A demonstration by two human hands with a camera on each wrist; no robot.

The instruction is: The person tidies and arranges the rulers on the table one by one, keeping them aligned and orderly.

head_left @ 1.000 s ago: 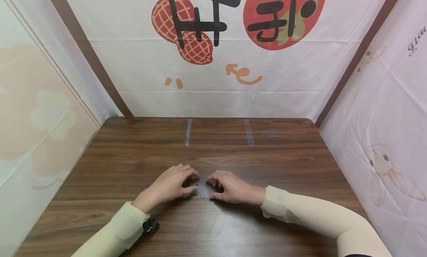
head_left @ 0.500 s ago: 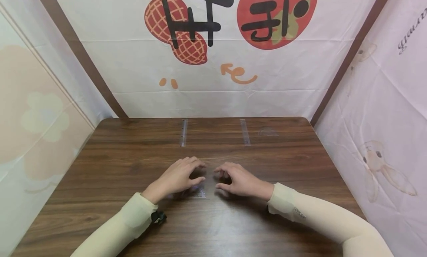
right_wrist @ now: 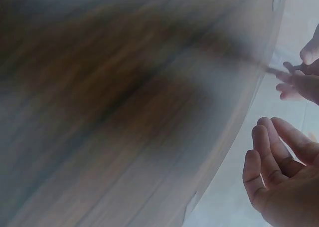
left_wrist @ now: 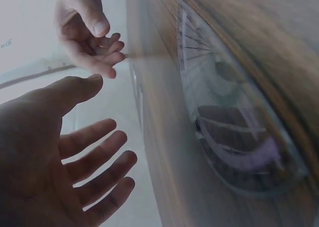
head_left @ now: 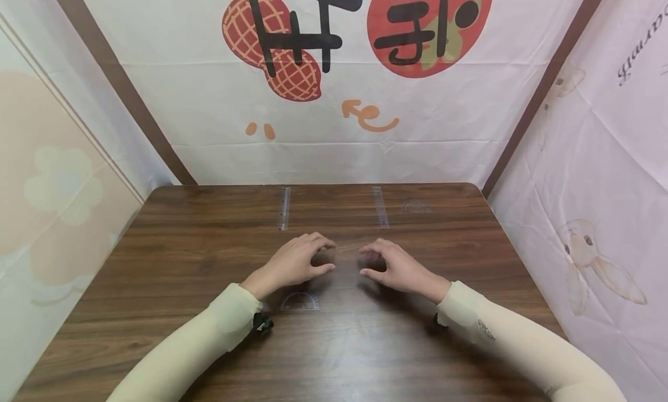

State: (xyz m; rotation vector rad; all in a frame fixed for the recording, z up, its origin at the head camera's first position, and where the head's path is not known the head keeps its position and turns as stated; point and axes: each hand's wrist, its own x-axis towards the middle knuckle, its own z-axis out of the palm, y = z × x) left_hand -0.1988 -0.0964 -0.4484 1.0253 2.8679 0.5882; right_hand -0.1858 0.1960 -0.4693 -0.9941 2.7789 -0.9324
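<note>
Over the counter [head_left: 360, 355] I see the left hand [head_left: 294, 262] and right hand [head_left: 403, 268] have moved apart and toward twelve o'clock, fingers loosely bent, holding nothing. The protractor [head_left: 301, 301] lies flat, untouched, at the left hand's six o'clock; I judge it released.

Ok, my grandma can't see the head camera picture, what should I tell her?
A person's left hand and right hand are over a brown wooden table, holding nothing. A clear protractor lies nearer the person; towards the far edge lie one ruler, another ruler and a second, fainter protractor.
</note>
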